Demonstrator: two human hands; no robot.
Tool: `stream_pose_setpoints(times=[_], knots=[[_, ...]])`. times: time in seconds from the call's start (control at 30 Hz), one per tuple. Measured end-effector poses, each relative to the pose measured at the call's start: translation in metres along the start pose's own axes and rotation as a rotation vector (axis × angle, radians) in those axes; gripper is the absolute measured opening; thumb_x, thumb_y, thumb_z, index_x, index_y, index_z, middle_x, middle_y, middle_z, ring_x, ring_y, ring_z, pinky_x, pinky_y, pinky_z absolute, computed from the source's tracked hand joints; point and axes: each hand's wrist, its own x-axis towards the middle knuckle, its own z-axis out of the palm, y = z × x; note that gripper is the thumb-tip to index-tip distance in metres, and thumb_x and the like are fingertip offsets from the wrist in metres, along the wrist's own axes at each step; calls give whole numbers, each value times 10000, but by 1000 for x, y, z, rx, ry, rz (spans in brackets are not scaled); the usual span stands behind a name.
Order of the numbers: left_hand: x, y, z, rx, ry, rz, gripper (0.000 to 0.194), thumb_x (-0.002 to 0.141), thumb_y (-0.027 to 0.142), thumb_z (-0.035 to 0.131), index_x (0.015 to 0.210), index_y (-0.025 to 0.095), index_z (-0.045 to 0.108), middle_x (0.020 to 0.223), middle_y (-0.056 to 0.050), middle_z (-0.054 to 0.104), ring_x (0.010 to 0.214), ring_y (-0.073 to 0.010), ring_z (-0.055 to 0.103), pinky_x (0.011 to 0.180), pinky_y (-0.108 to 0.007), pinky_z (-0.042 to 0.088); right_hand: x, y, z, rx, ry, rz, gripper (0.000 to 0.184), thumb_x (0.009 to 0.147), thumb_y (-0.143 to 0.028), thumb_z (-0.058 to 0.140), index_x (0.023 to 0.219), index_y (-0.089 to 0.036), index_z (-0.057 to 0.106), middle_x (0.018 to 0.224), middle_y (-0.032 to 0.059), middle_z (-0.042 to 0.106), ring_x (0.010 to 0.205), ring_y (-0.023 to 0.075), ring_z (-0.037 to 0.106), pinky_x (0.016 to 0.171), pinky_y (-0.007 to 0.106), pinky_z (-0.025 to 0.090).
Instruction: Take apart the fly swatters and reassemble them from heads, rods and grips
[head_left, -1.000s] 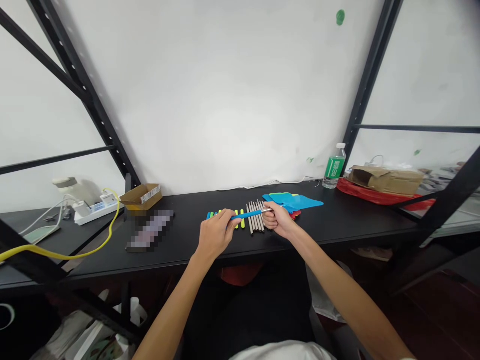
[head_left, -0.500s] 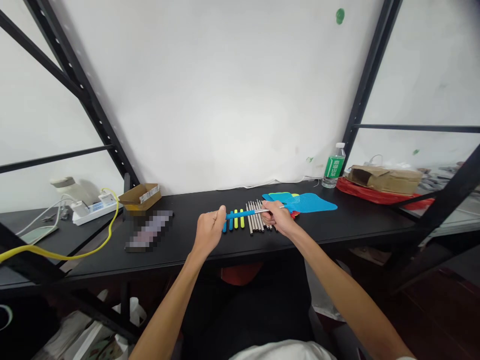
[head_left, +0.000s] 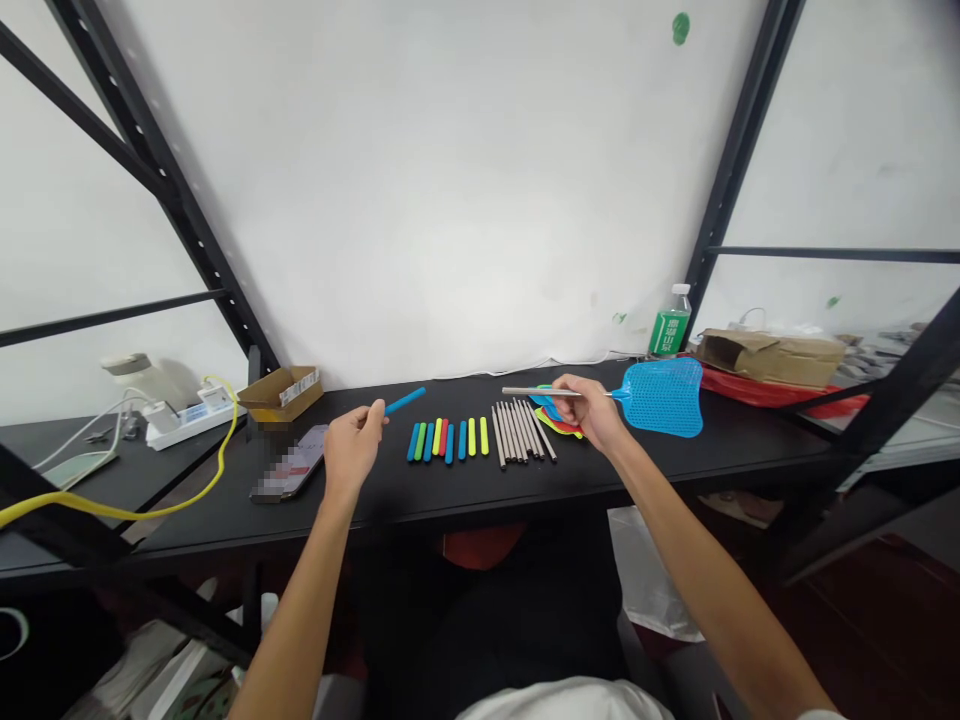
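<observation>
My left hand (head_left: 352, 443) is closed on one end of a blue handle grip (head_left: 406, 401), which points up and to the right above the table. In my right hand (head_left: 589, 408) is a fly swatter with a bare metal rod (head_left: 523, 391) and a blue mesh head (head_left: 663, 397). The rod's free end points left, apart from the blue grip. Between the hands lies a row of blue, green, yellow and red grips (head_left: 439, 438). Several metal rods (head_left: 517, 435) lie side by side right of them. Coloured swatter heads (head_left: 559, 422) are partly hidden behind my right hand.
A phone (head_left: 307, 462) and a small cardboard box (head_left: 281, 395) are on the left of the black table (head_left: 360, 400). A water bottle (head_left: 670, 322) stands at the back right, near a larger cardboard box (head_left: 772, 357). A yellow cable (head_left: 202, 490) crosses the left side.
The blue grip has come off the swatter's rod. My left hand has moved left with the grip, and my right hand has moved right, lifting the swatter head.
</observation>
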Motion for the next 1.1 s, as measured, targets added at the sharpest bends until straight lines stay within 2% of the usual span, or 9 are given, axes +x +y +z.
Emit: stream_pose_setpoints(times=[0.1,0.2,0.33,0.53,0.73,0.83,0.93,1.0,1.1], knots=[[-1,-12,8,373,33,-32,379,865,543,518,804,230,722,779,-73,711,775,-275,644,629,-313,408,2,5,5,-9,59,41,227,737,-307,545,838,-154,679,622,28,592,470,114,451,405,234,269],[-3,-25,16,527,-12,-132,355,846,530,535,931,253,741,906,-105,737,889,-345,663,698,-369,452,3,10,8,-32,107,83,168,727,-292,531,763,-168,638,438,-39,436,372,93,344,371,225,195],[-5,-32,19,588,-70,-166,346,832,522,539,968,271,734,983,-117,738,949,-380,662,757,-428,477,1,10,10,-95,38,210,147,783,-325,603,814,-183,590,421,-119,268,340,50,157,363,220,91],[-8,-24,26,603,-218,-144,383,818,571,526,914,270,743,985,-133,734,960,-393,661,759,-437,481,0,9,14,-146,21,313,240,835,-408,592,857,-172,559,532,-70,390,393,49,247,386,212,142],[-8,-18,24,605,-221,-124,404,821,577,503,935,277,748,977,-129,732,947,-403,658,733,-438,471,0,11,14,-108,-33,263,252,863,-398,564,780,-161,591,538,-50,384,422,64,277,393,217,186],[-7,-10,21,507,-200,-82,382,827,555,516,925,273,755,940,-100,739,929,-369,658,723,-403,458,-3,10,20,-33,-105,274,268,885,-403,574,776,-159,592,534,-59,371,421,61,269,399,216,187],[-12,7,24,205,-254,26,373,817,544,574,883,228,760,870,-80,731,852,-276,654,689,-325,447,-9,10,36,87,-204,341,268,895,-407,583,781,-166,566,523,-75,358,396,52,254,407,216,176],[-20,23,31,-115,-377,53,390,802,550,625,871,187,750,784,-64,697,703,-192,614,603,-271,420,-15,11,50,210,-296,411,255,898,-395,583,779,-174,538,511,-90,336,376,49,243,413,216,177],[-39,48,44,-559,-628,-50,404,776,559,689,779,154,698,629,-3,572,466,-83,416,457,-230,290,-25,15,71,411,-442,534,242,915,-374,556,777,-186,494,504,-106,295,358,47,197,425,216,191]])
